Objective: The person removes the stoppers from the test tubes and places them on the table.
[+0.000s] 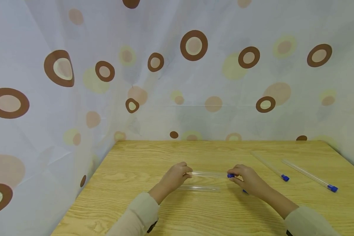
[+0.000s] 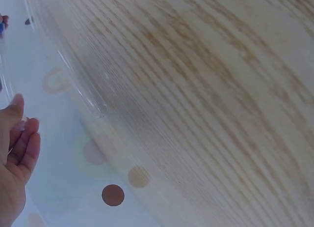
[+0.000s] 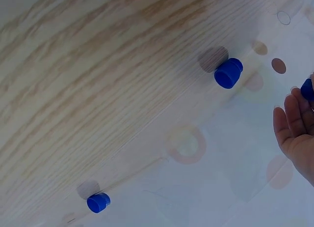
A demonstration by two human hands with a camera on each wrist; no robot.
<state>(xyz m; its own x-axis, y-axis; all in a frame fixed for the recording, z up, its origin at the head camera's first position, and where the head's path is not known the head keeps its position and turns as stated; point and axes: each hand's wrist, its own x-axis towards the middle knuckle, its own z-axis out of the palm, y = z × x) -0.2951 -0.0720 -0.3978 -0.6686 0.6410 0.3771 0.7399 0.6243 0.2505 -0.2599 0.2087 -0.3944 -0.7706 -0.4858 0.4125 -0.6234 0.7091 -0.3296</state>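
My left hand (image 1: pixel 177 177) pinches the left end of a clear tube (image 1: pixel 209 174), which lies level just above the table. At the tube's other end, the fingers of my right hand (image 1: pixel 249 180) grip a small blue cap (image 1: pixel 230 175). Cap and tube end meet there, though I cannot tell how far the cap is on. Nearer me, a second clear tube (image 1: pixel 199 188) rests on the wood. Another blue cap (image 3: pixel 229 73) lies on the table below my right hand, mostly hidden by it in the head view. The left wrist view shows the resting tube's rounded end (image 2: pixel 99 109).
Two clear tubes with blue caps lie slanted on the right of the wooden table (image 1: pixel 129 157): one nearer the middle (image 1: pixel 268 164), one farther right (image 1: pixel 306 173). A curtain (image 1: pixel 165 82) with brown and yellow circles hangs behind and along the left side.
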